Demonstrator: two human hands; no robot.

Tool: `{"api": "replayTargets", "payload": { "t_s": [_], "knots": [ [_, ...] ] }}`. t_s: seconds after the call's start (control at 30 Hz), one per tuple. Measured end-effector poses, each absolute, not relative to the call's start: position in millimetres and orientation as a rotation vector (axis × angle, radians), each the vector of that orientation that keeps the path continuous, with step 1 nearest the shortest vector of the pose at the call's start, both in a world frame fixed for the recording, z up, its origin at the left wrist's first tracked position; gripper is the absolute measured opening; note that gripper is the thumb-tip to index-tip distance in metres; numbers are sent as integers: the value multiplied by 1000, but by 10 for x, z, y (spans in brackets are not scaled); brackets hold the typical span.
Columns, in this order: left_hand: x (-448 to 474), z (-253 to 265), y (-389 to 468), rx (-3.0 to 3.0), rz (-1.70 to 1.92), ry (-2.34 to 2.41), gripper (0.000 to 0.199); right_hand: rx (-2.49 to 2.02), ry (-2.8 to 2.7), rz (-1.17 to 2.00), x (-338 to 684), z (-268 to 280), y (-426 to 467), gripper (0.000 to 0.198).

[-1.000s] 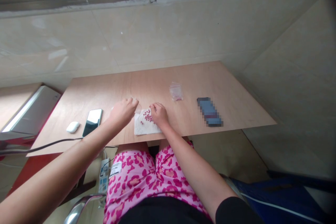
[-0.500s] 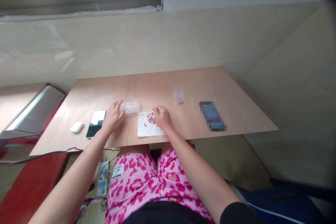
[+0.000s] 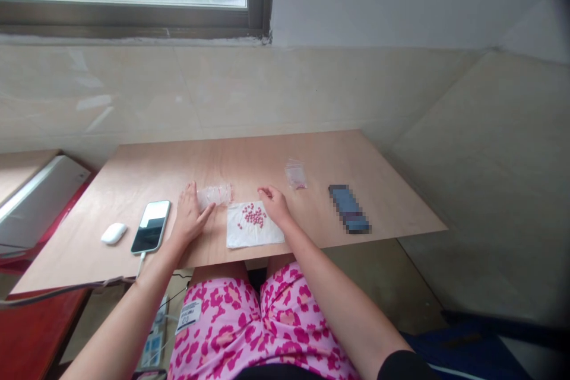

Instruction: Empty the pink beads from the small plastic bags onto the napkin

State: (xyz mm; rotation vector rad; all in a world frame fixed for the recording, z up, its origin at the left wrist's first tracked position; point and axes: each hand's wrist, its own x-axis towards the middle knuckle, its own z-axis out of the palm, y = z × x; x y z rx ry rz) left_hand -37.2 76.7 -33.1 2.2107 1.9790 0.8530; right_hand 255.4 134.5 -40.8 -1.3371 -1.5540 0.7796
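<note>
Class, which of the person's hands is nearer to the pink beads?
Right. The right hand is close beside the pink beads, to their right; the left hand is farther off, left of the white cloth they lie on.

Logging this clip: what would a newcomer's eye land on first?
Probably the vivid pink patterned shorts at the bottom centre. Next, likely the small pink beads on a white sheet, between the left hand and the right hand. Off to the right on the wooden table, a pixelated dark device also stands out.
</note>
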Motion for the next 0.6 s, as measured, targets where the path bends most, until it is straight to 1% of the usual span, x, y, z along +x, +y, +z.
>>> {"api": "replayTargets", "payload": {
  "t_s": [0.13,0.23,0.3,0.33,0.37,0.4,0.53,0.6],
  "knots": [
    [-240,-160,584,2141,1044,1994,77,-1470,-1521,629,3084,-259,1695,23],
    [-23,56,392,2118,1158,1998,65,-1668,-1619,394,3442,-154,1859,42],
    [153,209,259,2130,1171,1969,48,-1823,-1797,256,3571,-119,1914,54],
    [240,277,197,2132,1166,1953,38,-1869,-1886,220,3606,-110,1933,55],
    [323,337,139,2131,1170,1928,30,-1886,-1952,216,3629,-103,1950,55],
    [399,385,86,2118,1166,1897,26,-1888,-1993,224,3645,-96,1966,54],
    [610,479,-78,2010,1202,1763,22,-1850,-1936,249,3724,-37,2009,54],
    [667,482,-137,1933,1228,1720,19,-1800,-1830,338,3774,18,1981,55]
  ]
}}
